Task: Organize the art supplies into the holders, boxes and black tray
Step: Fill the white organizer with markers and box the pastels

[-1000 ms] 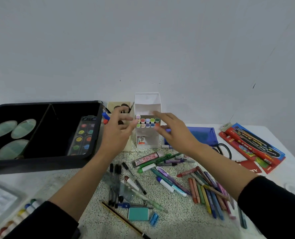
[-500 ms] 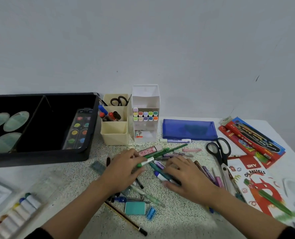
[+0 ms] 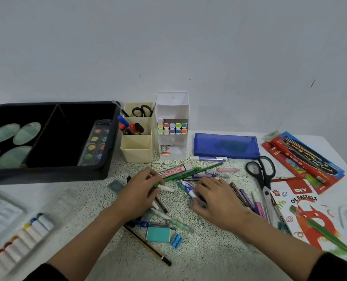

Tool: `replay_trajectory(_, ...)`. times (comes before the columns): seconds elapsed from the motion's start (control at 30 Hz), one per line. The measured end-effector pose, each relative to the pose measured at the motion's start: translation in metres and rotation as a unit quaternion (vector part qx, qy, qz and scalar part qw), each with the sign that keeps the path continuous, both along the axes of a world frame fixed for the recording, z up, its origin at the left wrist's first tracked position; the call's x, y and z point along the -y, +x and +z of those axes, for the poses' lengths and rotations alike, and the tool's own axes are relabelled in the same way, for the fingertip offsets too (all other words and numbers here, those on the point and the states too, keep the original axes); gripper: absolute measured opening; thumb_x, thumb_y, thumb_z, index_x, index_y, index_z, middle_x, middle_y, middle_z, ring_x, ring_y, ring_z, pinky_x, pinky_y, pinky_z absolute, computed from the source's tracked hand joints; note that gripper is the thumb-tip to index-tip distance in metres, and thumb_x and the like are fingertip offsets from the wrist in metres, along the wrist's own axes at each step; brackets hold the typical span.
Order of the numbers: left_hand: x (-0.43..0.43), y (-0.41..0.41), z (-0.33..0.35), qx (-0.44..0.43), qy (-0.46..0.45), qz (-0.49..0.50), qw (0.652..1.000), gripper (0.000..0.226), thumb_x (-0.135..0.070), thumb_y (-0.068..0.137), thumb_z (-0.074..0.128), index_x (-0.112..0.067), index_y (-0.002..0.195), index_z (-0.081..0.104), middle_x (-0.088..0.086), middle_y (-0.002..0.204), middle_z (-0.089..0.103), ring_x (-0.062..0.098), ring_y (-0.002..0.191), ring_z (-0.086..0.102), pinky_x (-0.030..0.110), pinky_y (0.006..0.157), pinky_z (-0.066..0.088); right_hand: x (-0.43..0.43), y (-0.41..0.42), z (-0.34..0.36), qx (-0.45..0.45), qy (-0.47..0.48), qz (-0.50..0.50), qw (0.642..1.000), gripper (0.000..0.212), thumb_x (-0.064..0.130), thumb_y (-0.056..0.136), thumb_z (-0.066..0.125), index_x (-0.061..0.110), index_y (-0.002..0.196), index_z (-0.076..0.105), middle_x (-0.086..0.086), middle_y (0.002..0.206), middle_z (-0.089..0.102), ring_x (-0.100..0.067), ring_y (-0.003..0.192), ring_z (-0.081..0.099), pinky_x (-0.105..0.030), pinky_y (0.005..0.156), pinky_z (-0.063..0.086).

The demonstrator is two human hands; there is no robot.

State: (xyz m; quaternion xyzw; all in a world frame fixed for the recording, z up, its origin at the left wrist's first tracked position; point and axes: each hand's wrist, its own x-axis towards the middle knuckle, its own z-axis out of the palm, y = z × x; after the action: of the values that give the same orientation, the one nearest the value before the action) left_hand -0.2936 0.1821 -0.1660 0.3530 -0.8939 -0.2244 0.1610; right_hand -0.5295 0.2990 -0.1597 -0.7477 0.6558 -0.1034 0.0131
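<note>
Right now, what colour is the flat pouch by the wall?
The flat fabric pouch is blue; head view.

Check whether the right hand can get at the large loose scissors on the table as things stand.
Probably yes. The scissors lie flat and uncovered, just to the right of the right hand; only flat-lying crayons lie between, and nothing stands in the way. The hand is over loose pens, though.

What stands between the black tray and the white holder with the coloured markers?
In the head view, a cream holder stands between the black tray and the white holder; small black scissors and a few markers stick out of it.
</note>
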Motion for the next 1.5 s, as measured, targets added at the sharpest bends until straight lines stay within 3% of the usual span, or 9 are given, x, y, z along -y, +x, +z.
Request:
replay_trajectory(0.17,0.002,0.014,0.004,0.002,0.003,-0.022,1.000,0.015,-0.020,0.099,0.060,-0.028,0.111,0.063,-0.020,0.111,0.057,0.001,0.102,0.043,0.024,0.084,0.043,0.004,0.005,0.008,0.019,0.026,-0.013,0.999,0.016,0.038,0.089,0.045,0.024,0.087,0.055,0.012,0.089,0.047,-0.008,0.079,0.044,-0.024,0.075,0.035)
replay_trajectory(0.3,0.002,0.019,0.008,0.001,0.000,-0.018,1.000,0.014,-0.021,0.098,0.061,-0.025,0.111,0.064,-0.017,0.104,0.062,0.004,0.099,0.045,0.030,0.081,0.046,0.007,0.012,0.010,0.043,0.049,-0.014,0.998,0.018,0.034,0.085,0.050,0.024,0.098,0.058,0.010,0.095,0.050,-0.008,0.084,0.046,-0.025,0.078,0.042)
replay_trajectory(0.53,0.004,0.028,0.006,-0.025,0.025,-0.018,0.999,0.017,-0.033,0.101,0.057,-0.030,0.115,0.066,-0.021,0.101,0.059,-0.004,0.098,0.048,0.022,0.081,0.043,0.012,0.024,0.012,0.039,0.065,-0.029,0.997,0.021,0.037,0.091,0.053,0.027,0.108,0.058,0.012,0.102,0.047,-0.006,0.089,0.044,-0.021,0.079,0.033)
replay_trajectory(0.7,0.002,0.028,0.011,-0.060,0.053,-0.014,0.997,0.013,-0.030,0.100,0.060,-0.028,0.110,0.069,-0.016,0.088,0.057,0.005,0.083,0.052,0.015,0.066,0.036,0.017,0.033,0.021,0.054,0.059,-0.058,0.995,0.013,0.036,0.091,0.051,0.026,0.099,0.055,0.011,0.093,0.044,-0.007,0.080,0.043,-0.025,0.072,0.030)
replay_trajectory(0.87,-0.001,0.034,0.019,-0.141,0.083,0.004,0.987,0.015,-0.026,0.100,0.061,-0.025,0.112,0.069,-0.009,0.093,0.059,0.010,0.084,0.057,0.019,0.071,0.045,0.019,0.051,0.024,0.196,0.047,-0.109,0.973,0.010,0.030,0.092,0.059,0.026,0.091,0.051,0.009,0.082,0.054,-0.006,0.070,0.047,-0.023,0.062,0.036)
replay_trajectory(1.03,-0.007,0.056,0.041,-0.188,0.101,0.060,0.975,0.010,-0.030,0.099,0.060,-0.026,0.100,0.070,-0.010,0.088,0.062,0.012,0.079,0.059,0.026,0.070,0.051,0.027,0.076,0.034,0.375,0.036,-0.106,0.920,0.014,0.018,0.097,0.062,0.029,0.094,0.054,-0.003,0.084,0.063,-0.016,0.067,0.057,-0.031,0.060,0.052)
replay_trajectory(1.27,-0.026,0.134,0.058,-0.185,0.048,0.219,0.957,0.032,-0.051,0.091,0.056,-0.026,0.074,0.065,0.000,0.062,0.060,0.018,0.058,0.055,0.023,0.053,0.041,0.048,0.116,0.041,0.394,0.070,0.020,0.916,0.009,0.022,0.096,0.065,0.024,0.104,0.065,0.007,0.086,0.065,-0.008,0.076,0.059,-0.025,0.067,0.052)
replay_trajectory(1.4,-0.039,0.186,0.060,-0.144,0.063,0.341,0.927,0.041,-0.058,0.084,0.059,-0.021,0.067,0.065,-0.006,0.060,0.064,0.010,0.053,0.057,0.017,0.052,0.042,0.059,0.151,0.044,0.391,0.090,0.099,0.911,0.012,0.028,0.096,0.067,0.028,0.107,0.064,0.011,0.085,0.065,-0.006,0.077,0.060,-0.020,0.065,0.048)
replay_trajectory(1.5,-0.035,0.215,0.055,-0.093,0.091,0.396,0.909,0.048,-0.065,0.081,0.058,-0.020,0.066,0.067,-0.011,0.059,0.068,0.006,0.046,0.057,0.025,0.055,0.043,0.069,0.182,0.044,0.390,0.101,0.142,0.904,0.016,0.029,0.097,0.065,0.028,0.113,0.061,0.010,0.090,0.066,-0.007,0.081,0.061,-0.018,0.069,0.048)
